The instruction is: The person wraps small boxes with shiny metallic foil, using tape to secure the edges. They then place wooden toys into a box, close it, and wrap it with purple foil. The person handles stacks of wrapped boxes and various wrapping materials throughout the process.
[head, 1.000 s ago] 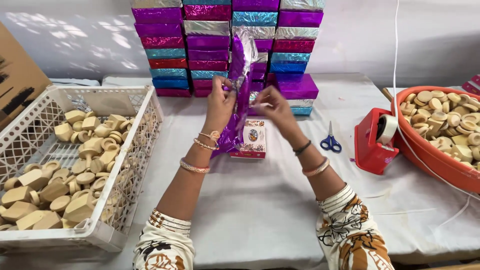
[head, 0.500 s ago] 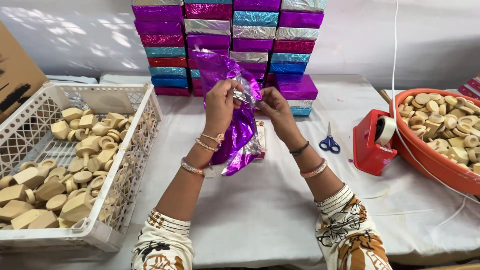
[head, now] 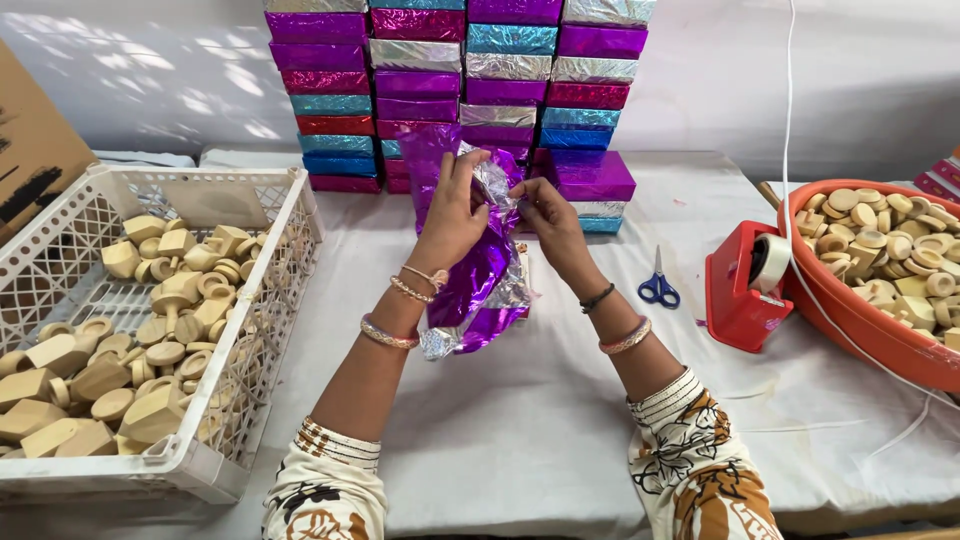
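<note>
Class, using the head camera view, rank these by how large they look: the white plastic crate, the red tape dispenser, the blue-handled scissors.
1. White plastic lattice crate
2. Red tape dispenser
3. Blue-handled scissors

The crate lies nearer the camera, but the gaps are plain.

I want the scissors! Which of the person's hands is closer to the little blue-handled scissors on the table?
Right. The right hand holds purple shiny foil paper just left of the blue-handled scissors; the left hand is farther left.

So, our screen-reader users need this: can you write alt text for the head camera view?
Left hand and right hand fold purple foil wrap around a box on a white-covered table, before stacked foil-wrapped boxes. White crate of wooden pieces left; scissors, red tape dispenser right.
</note>
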